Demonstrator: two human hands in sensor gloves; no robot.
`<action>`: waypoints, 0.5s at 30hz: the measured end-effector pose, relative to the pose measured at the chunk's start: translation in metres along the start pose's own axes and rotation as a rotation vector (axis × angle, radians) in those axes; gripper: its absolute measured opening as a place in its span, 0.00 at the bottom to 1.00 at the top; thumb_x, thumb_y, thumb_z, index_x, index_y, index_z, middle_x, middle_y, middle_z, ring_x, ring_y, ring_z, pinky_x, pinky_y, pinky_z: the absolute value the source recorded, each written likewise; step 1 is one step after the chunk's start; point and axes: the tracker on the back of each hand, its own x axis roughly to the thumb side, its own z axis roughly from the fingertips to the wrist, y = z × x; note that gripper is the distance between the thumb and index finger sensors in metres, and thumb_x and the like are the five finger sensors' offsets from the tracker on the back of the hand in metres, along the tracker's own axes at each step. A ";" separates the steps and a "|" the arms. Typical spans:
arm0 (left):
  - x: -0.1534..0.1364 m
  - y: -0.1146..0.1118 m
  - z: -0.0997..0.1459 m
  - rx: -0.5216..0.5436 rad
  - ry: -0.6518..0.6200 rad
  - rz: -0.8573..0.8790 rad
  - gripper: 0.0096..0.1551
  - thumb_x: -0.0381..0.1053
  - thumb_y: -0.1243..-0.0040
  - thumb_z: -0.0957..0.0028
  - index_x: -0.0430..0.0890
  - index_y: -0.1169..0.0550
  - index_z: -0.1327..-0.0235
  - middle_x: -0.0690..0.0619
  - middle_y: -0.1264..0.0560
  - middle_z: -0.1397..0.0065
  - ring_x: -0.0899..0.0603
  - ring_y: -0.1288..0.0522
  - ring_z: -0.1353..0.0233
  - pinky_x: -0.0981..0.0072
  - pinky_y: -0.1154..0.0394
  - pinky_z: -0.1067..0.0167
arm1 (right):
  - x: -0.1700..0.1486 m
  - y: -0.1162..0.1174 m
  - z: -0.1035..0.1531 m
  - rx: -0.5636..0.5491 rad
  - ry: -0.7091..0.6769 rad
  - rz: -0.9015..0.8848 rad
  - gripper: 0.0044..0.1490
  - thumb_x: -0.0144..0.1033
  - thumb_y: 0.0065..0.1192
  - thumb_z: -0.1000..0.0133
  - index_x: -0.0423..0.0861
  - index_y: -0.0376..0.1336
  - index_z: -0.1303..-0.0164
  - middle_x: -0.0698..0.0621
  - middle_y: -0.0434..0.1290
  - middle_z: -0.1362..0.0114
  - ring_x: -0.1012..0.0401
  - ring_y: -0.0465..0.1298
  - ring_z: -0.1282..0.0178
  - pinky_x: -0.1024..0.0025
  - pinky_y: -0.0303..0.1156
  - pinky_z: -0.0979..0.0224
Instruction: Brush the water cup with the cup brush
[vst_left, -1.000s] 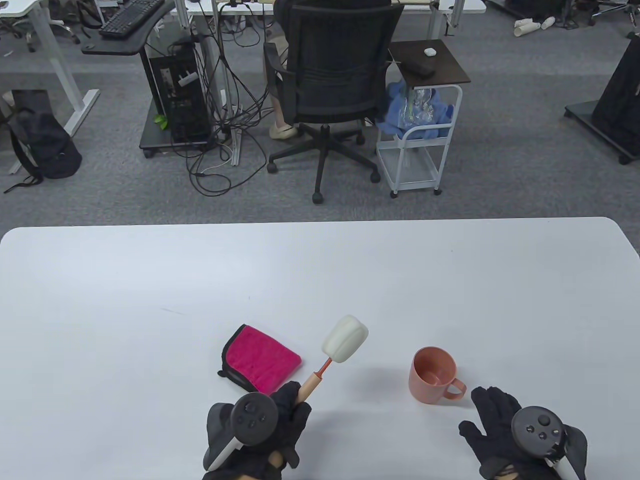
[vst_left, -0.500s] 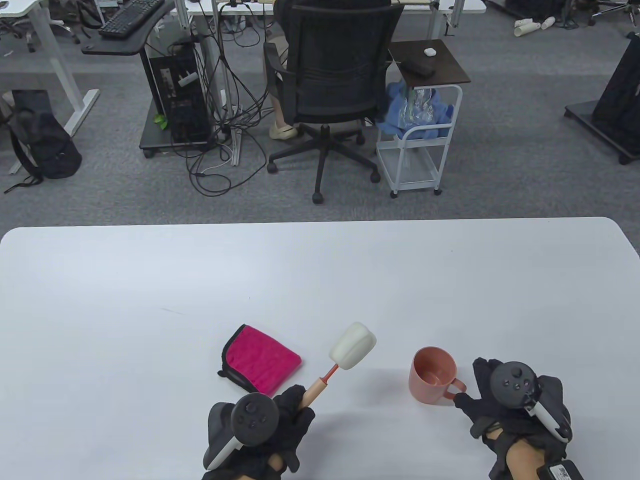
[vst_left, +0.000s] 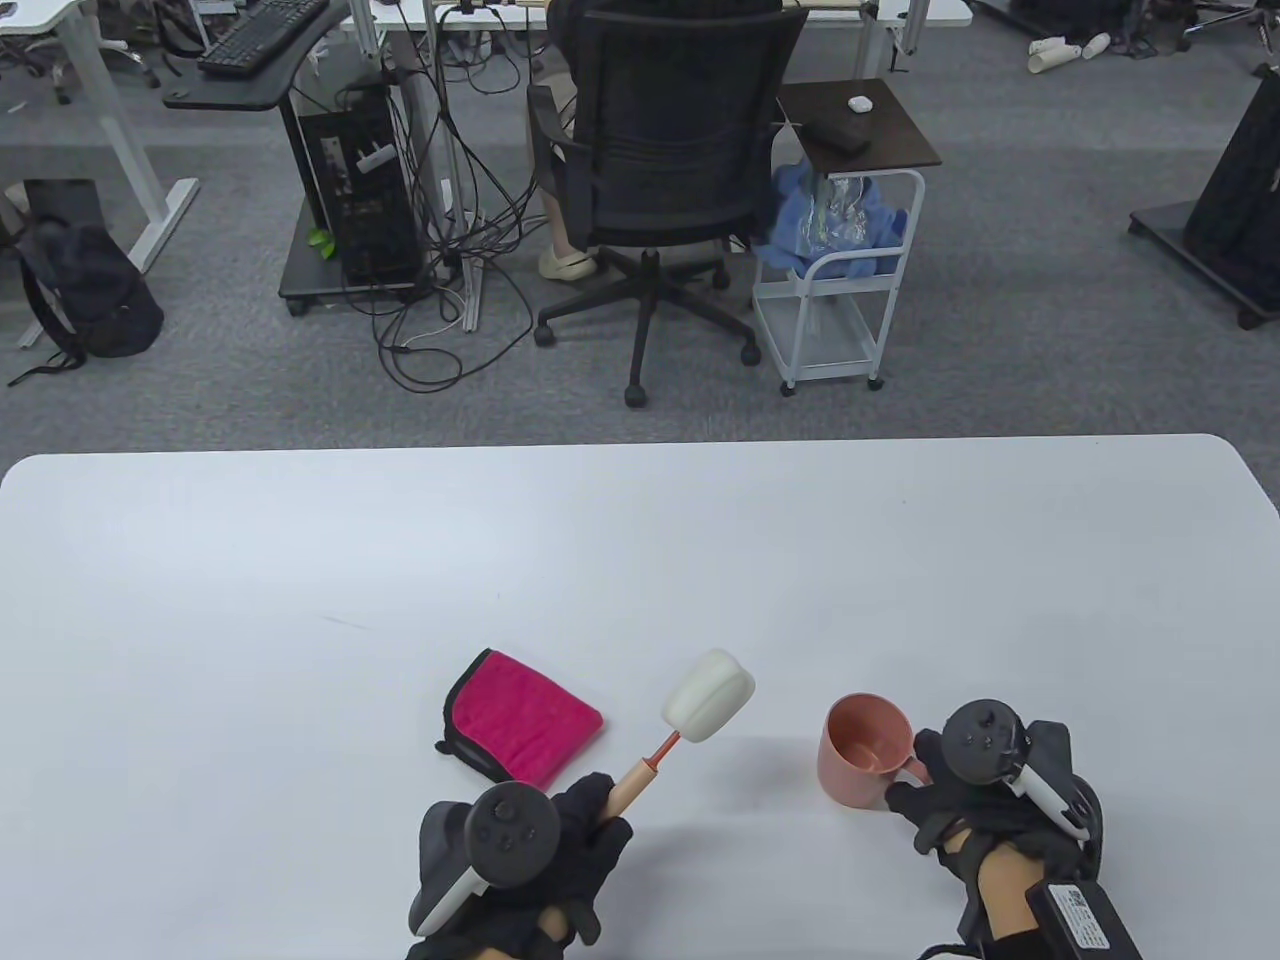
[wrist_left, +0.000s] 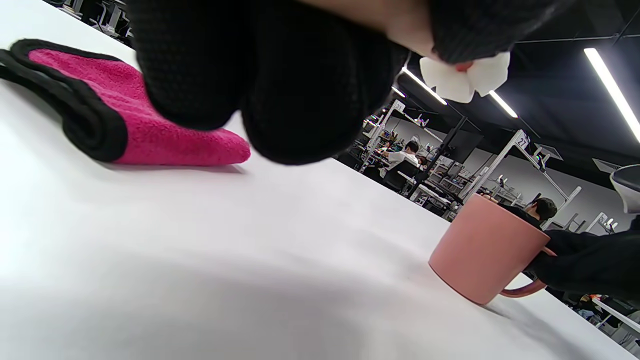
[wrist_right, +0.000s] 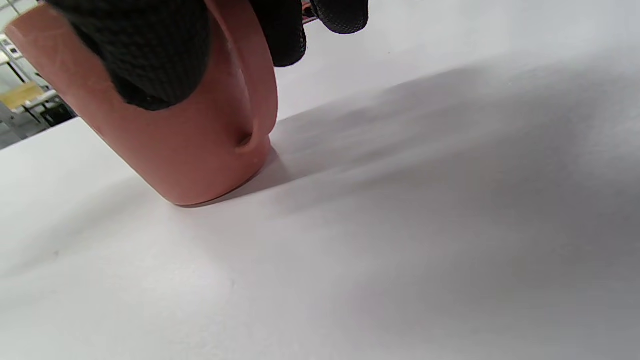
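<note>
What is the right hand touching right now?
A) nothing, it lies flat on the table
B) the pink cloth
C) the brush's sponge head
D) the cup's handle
D: the right hand has its fingers wrapped at the handle of the cup, which stands on the table; the left hand holds the brush.

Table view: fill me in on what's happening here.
A person in black sensor gloves is getting set to brush a cup. The left hand holds the brush by its handle, sponge head raised above the table and aimed toward the cup. The right hand has its fingers on the cup's handle; the cup stands upright on the table. The brush is not yet in the cup. A pink cloth lies left of the brush.
</note>
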 end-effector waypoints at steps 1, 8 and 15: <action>0.000 0.000 0.000 -0.005 0.000 -0.002 0.32 0.61 0.46 0.50 0.48 0.32 0.35 0.53 0.21 0.48 0.47 0.15 0.61 0.52 0.18 0.54 | -0.001 0.001 -0.001 -0.011 -0.004 -0.001 0.40 0.57 0.58 0.42 0.54 0.50 0.23 0.42 0.39 0.12 0.39 0.34 0.12 0.33 0.32 0.19; 0.001 -0.001 -0.001 -0.013 0.004 -0.010 0.32 0.61 0.47 0.50 0.48 0.32 0.35 0.53 0.21 0.48 0.47 0.15 0.61 0.52 0.18 0.54 | 0.001 -0.004 0.004 -0.256 -0.170 -0.122 0.26 0.46 0.72 0.46 0.49 0.70 0.40 0.40 0.59 0.17 0.40 0.51 0.14 0.34 0.41 0.18; 0.004 0.001 0.000 -0.003 -0.026 -0.022 0.32 0.61 0.47 0.50 0.48 0.31 0.35 0.53 0.21 0.49 0.48 0.15 0.63 0.53 0.18 0.55 | 0.042 -0.014 0.044 -0.504 -0.407 0.141 0.23 0.44 0.76 0.50 0.47 0.73 0.48 0.42 0.67 0.24 0.41 0.59 0.18 0.37 0.48 0.19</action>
